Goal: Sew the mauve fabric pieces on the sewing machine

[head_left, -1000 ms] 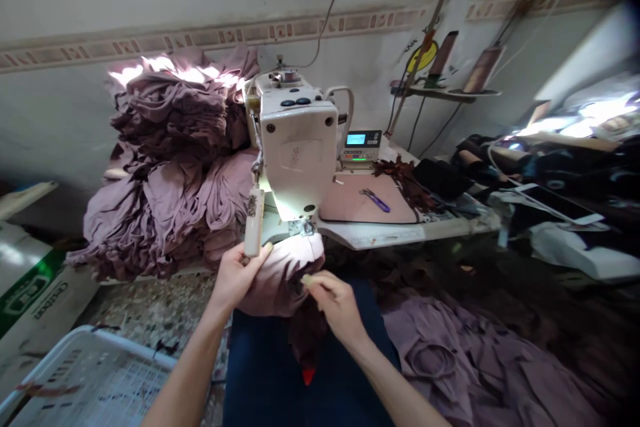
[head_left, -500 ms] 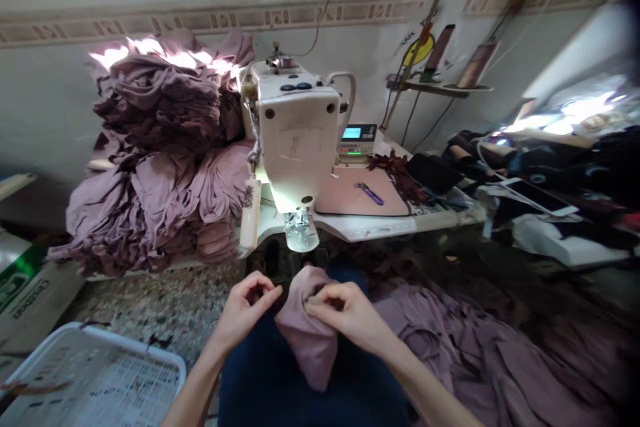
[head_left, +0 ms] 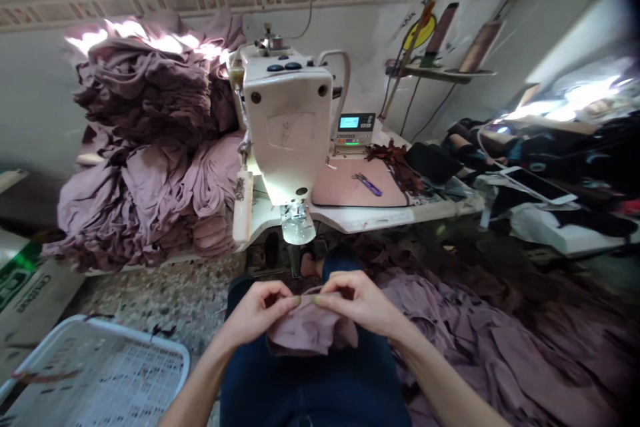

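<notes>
A small piece of mauve fabric [head_left: 313, 332] hangs over my lap, pinched along its upper edge. My left hand [head_left: 260, 310] grips that edge between thumb and fingers. Close beside it, my right hand [head_left: 357, 300] pinches the same edge, thumb pointing toward the left one. The lower part of the cloth drapes in folds onto my dark blue trousers [head_left: 310, 387]. Just beyond my hands stands a white sewing machine [head_left: 287, 133], its lamp lit above the needle area.
Stacked mauve garments [head_left: 150, 120] rise left of the machine. Purple thread snips [head_left: 367, 184] lie on a pink mat [head_left: 335, 183]. A white plastic basket [head_left: 185, 360] sits at lower left; loose mauve cloth [head_left: 475, 340] heaps at lower right. A phone [head_left: 540, 185] rests on the right.
My left hand, apart from the cloth before, has moved right and taken hold of its edge. The fabric has gone from hanging in a point to spreading between both hands.
</notes>
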Motion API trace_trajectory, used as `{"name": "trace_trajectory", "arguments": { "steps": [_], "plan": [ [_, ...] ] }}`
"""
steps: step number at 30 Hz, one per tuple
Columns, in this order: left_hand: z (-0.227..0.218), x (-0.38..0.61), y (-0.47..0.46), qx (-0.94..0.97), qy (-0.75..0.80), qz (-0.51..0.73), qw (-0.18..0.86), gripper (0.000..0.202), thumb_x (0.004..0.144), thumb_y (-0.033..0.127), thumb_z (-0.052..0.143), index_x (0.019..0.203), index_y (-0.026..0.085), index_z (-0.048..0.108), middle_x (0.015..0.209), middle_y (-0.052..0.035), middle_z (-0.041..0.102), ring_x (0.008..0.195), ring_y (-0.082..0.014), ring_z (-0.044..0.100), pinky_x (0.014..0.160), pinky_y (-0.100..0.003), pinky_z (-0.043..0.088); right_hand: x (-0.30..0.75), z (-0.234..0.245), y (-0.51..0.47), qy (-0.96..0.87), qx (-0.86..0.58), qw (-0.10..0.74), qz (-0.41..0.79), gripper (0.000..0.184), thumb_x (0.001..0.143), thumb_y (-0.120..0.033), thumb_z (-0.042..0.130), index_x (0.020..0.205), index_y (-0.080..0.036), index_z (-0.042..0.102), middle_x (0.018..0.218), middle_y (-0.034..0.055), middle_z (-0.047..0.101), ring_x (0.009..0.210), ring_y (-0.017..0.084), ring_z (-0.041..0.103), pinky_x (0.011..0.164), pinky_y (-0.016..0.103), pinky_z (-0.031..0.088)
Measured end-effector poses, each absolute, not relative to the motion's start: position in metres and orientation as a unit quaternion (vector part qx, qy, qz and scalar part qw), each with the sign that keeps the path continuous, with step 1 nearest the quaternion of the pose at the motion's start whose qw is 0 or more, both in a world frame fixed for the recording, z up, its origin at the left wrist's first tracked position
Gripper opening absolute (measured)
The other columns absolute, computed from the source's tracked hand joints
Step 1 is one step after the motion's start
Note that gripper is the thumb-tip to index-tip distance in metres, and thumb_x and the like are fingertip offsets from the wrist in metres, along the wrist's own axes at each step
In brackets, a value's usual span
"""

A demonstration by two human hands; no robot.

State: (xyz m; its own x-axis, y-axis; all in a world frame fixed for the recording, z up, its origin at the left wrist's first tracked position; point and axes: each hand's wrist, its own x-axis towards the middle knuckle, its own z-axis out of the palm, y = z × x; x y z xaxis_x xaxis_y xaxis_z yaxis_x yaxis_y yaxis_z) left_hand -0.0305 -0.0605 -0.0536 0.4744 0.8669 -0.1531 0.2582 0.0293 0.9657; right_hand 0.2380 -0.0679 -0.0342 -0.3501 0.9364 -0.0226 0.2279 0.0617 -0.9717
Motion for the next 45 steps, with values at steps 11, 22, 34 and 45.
{"name": "trace_trajectory", "arguments": {
  "steps": [11,22,34,45],
  "plan": [
    [-0.017,-0.03,-0.042,0.743,0.409,0.362,0.387,0.032,0.107,0.038,0.061,0.108,0.018,0.087,0.09,-0.0092,0.077,0.081,-0.0209,0.068,0.076,-0.029,0.05,0.224,0.0,-0.058,-0.648,-0.48,0.464,0.366,0.034,0.095,-0.043,0.077,0.073,-0.018,0.08,0.065,0.0022,0.067,0.059,0.015,0.054,0.057,0.027,0.042],
    [0.0,-0.012,-0.022,0.646,0.485,0.444,0.387,0.03,0.101,0.042,0.068,0.088,0.018,0.08,0.088,-0.0053,0.08,0.083,-0.0231,0.071,0.077,-0.029,0.053,0.221,-0.001,-0.023,-0.548,-0.509,0.535,0.393,0.033,0.083,-0.047,0.083,0.071,-0.016,0.081,0.067,0.0037,0.074,0.062,0.018,0.061,0.061,0.029,0.045],
    [0.0,0.003,0.011,0.545,0.494,0.519,0.435,0.034,0.085,0.044,0.085,0.09,0.022,0.061,0.062,0.0076,0.042,0.054,-0.0116,0.04,0.052,-0.023,0.029,0.229,-0.009,0.007,-0.499,-0.512,0.579,0.392,0.031,0.079,-0.047,0.088,0.072,-0.017,0.084,0.071,0.0034,0.077,0.069,0.02,0.064,0.07,0.032,0.047],
    [0.003,0.012,0.033,0.557,0.443,0.52,0.473,0.039,0.089,0.052,0.08,0.09,0.023,0.054,0.062,0.0089,0.038,0.054,-0.0113,0.036,0.054,-0.023,0.029,0.232,-0.021,0.013,-0.495,-0.529,0.595,0.349,0.032,0.081,-0.05,0.085,0.078,-0.018,0.086,0.075,0.0055,0.08,0.072,0.022,0.066,0.07,0.032,0.05]
  ]
}}
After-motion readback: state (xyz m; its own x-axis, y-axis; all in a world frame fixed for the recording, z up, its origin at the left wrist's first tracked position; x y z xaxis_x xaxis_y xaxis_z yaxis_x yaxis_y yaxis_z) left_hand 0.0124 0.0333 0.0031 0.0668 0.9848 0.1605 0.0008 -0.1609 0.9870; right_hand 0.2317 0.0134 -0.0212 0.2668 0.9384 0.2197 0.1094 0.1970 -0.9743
